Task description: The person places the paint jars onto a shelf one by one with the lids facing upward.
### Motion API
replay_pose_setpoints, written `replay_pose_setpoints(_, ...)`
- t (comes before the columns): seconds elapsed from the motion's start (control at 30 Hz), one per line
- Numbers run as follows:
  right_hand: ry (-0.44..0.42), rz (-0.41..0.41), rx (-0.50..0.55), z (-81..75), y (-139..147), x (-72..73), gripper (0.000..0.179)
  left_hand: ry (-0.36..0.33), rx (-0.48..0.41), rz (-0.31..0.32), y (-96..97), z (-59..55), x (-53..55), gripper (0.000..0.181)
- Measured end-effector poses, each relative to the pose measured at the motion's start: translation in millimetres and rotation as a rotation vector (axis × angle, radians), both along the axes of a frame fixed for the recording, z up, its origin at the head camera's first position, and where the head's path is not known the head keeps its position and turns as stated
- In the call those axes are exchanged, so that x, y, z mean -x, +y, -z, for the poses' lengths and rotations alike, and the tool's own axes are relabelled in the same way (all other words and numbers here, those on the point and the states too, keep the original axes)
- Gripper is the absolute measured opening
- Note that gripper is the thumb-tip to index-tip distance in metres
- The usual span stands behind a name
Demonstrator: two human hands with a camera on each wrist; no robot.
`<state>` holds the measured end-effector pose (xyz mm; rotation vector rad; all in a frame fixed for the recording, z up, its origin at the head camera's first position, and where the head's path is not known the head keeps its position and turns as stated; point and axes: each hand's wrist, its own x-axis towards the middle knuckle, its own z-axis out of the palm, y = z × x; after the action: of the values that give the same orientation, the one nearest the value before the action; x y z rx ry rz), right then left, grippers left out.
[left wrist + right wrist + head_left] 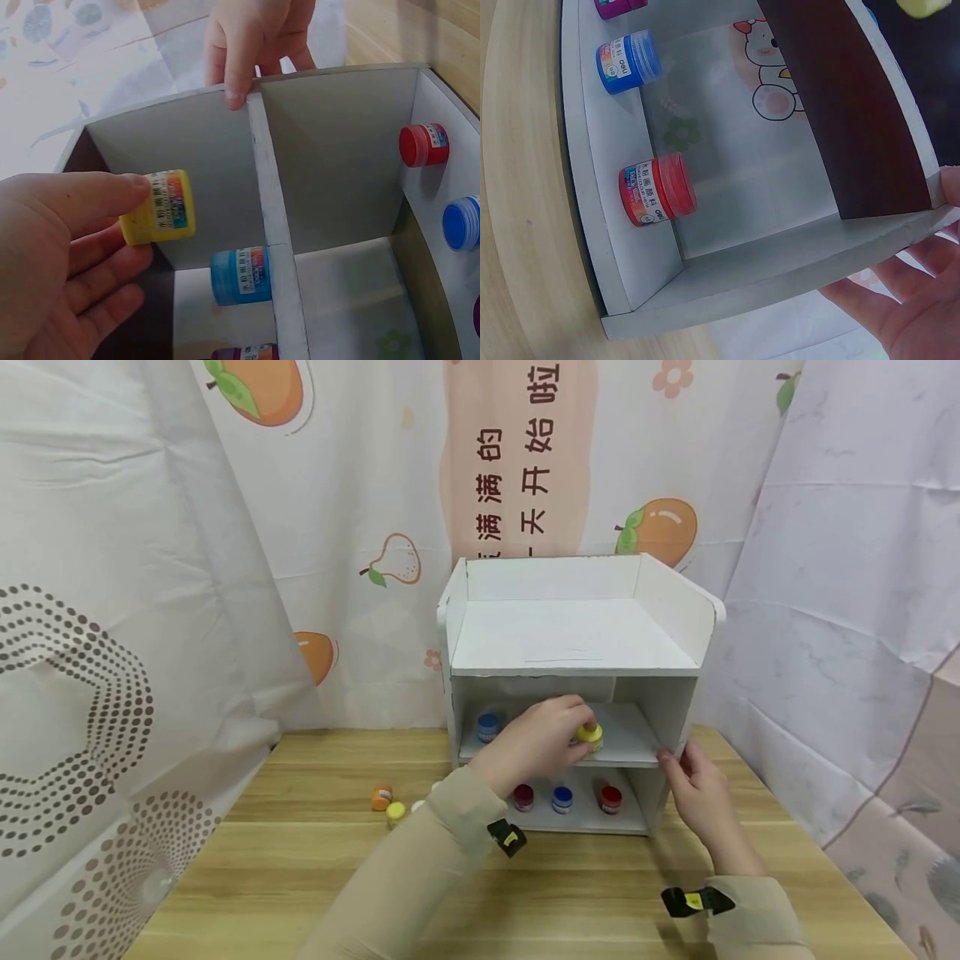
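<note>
My left hand (542, 737) pinches a yellow paint jar (171, 208) between thumb and fingers, inside the upper compartment of a white shelf unit (570, 631). In the left wrist view a light-blue paint jar (240, 276) stands on the middle board near it, with part of a purple jar (246, 353) beyond. My right hand (701, 793) grips the unit's right side panel, thumb on the front edge and fingers along the outside. On the lower shelf stand a red jar (656, 190), a blue jar (628, 61) and a magenta jar (523, 797).
Left of the unit, an orange jar (382, 797), a yellow-lidded jar (395, 812) and white-topped items (418, 807) sit on the wooden table (322, 877), partly behind my left sleeve. A printed curtain (360, 635) hangs close behind the unit.
</note>
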<state>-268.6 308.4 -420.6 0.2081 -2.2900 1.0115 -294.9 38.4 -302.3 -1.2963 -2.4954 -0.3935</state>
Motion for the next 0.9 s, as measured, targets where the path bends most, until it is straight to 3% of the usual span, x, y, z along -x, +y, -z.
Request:
replay_pose_setpoints(0.3, -0.006, -0.003, 0.007, 1.1, 0, -0.9, 0.038, 0.025, -0.024, -0.001, 22.8, 5.6, 20.3, 0.012)
replay_pose_setpoints(0.6, -0.019, -0.018, 0.003, -0.1, 0, 1.3, 0.04, -0.067, 0.017, -0.064, 48.7, 6.2, 31.8, 0.017)
replay_pose_setpoints(0.9, -0.032, -0.016, 0.012, -2.2, -2, 0.4, 0.042, -0.043, 0.072, -0.11, 68.9, 10.0, 38.1, 0.01)
